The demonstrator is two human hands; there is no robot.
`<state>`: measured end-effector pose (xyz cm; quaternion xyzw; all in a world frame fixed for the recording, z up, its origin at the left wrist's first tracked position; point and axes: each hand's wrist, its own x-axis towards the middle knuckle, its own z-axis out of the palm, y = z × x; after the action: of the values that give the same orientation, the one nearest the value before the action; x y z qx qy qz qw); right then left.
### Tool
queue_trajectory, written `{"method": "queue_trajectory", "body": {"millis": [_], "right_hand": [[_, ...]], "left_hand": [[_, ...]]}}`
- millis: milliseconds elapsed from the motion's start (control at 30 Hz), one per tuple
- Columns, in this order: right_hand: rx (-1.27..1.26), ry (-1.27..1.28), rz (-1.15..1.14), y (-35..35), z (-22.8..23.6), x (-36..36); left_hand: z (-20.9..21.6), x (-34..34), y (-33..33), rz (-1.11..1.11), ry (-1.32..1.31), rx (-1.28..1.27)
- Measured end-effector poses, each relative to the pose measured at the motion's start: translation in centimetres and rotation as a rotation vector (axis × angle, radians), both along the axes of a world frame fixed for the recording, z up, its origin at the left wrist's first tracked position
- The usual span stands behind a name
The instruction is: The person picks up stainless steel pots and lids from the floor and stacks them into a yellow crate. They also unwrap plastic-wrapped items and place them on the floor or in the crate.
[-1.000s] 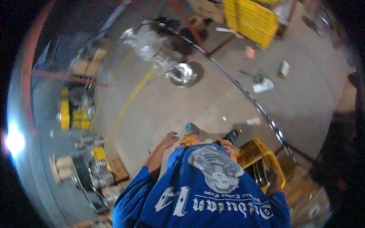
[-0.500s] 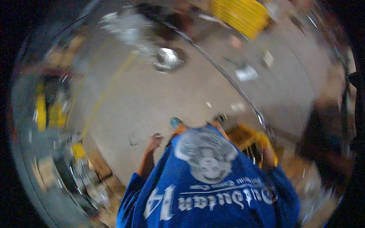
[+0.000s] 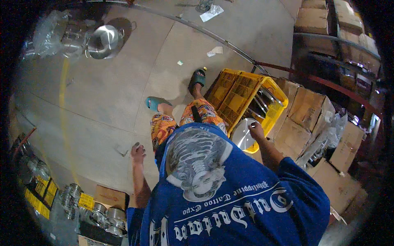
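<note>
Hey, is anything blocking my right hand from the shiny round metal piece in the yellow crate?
Nothing visible: your right hand overlaps the round metal piece in the yellow crate; whether they touch is unclear.

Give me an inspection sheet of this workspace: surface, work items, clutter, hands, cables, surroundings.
Surface: grey-brown floor, yellow line at left.
Work items: yellow crate at the person's right, metal pieces inside; shiny disc at its opening.
Clutter: paper scraps on the floor.
Hands: left hand loosely curled, nothing seen in it; right hand at the disc's edge, grip unclear.
Cables: dark tangle at the top edge, kind unclear.
Surroundings: cartons right, metal pot upper left.
</note>
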<state>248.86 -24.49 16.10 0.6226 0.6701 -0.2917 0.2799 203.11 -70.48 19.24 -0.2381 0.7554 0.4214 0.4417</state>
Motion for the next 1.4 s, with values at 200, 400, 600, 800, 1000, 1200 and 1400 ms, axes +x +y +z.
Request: {"method": "queue_trajectory", "body": {"millis": [200, 400, 600, 800, 1000, 1200, 1400], "right_hand": [[-0.116, 0.129, -0.316, 1.8, -5.1, -2.7], [-0.079, -0.073, -0.219, 2.0, -3.5, -5.9], [0.018, 0.023, -0.265, 1.0, -4.3, -2.6], [-0.159, 0.456, -0.242, 2.2, -4.3, -1.4], [-0.466, 0.217, -0.391, 12.2, -1.5, -6.5], [-0.469, 0.187, -0.375, 27.1, -1.1, -21.1], [-0.487, 0.493, 0.145, 20.6, 3.6, -45.8]], "left_hand": [[1.2, -0.2, -1.0, -0.136, -0.029, -0.177], [5.5, 0.1, -1.6, -0.109, -0.134, -0.19], [4.2, 0.6, 2.7, -0.223, -0.082, -0.187], [0.9, 1.9, 6.5, -0.434, -0.012, -0.086], [3.2, 7.4, 7.6, -0.206, 0.288, -0.127], [2.3, 20.3, 5.4, 0.108, 0.029, -0.301], [0.0, 34.8, 6.5, -0.065, -0.314, 0.003]]}}
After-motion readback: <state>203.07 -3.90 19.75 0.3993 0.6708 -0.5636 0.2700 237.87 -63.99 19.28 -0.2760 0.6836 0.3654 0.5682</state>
